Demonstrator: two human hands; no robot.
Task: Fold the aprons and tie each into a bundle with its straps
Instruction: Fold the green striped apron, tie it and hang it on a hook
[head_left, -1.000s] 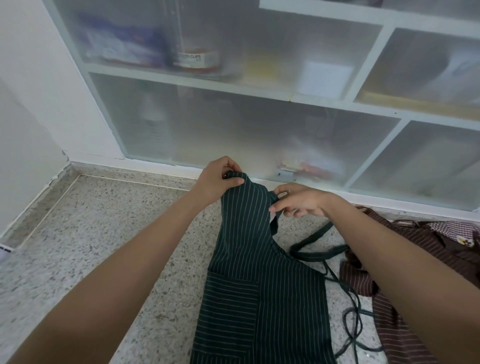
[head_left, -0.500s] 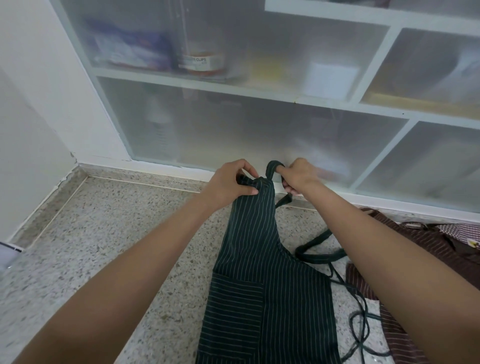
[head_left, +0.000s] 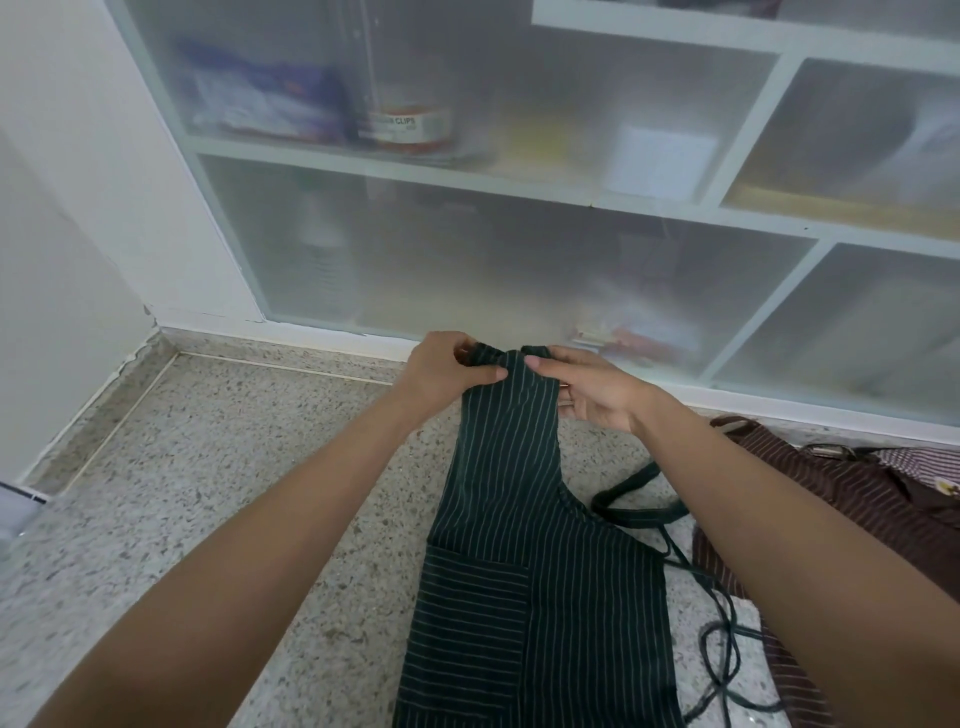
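A dark green apron (head_left: 540, 582) with thin white stripes lies lengthwise on the speckled stone counter (head_left: 218, 493), folded in half, bib end far from me. My left hand (head_left: 441, 371) pinches the bib's top left corner between thumb and fingers. My right hand (head_left: 587, 387) holds the top right corner, thumb on top and fingers under the cloth. Its dark green straps (head_left: 717, 618) trail in loops over the counter to the right.
A brown striped apron (head_left: 852, 514) lies crumpled at the right, with a small-checked cloth (head_left: 919, 460) beyond it. A cabinet with frosted sliding panels (head_left: 467, 244) stands along the counter's far edge. A white wall (head_left: 57, 249) closes the left side.
My right hand let go of the neck loop it had lifted and came down onto the bib's top right corner. My left hand kept its hold on the left corner.
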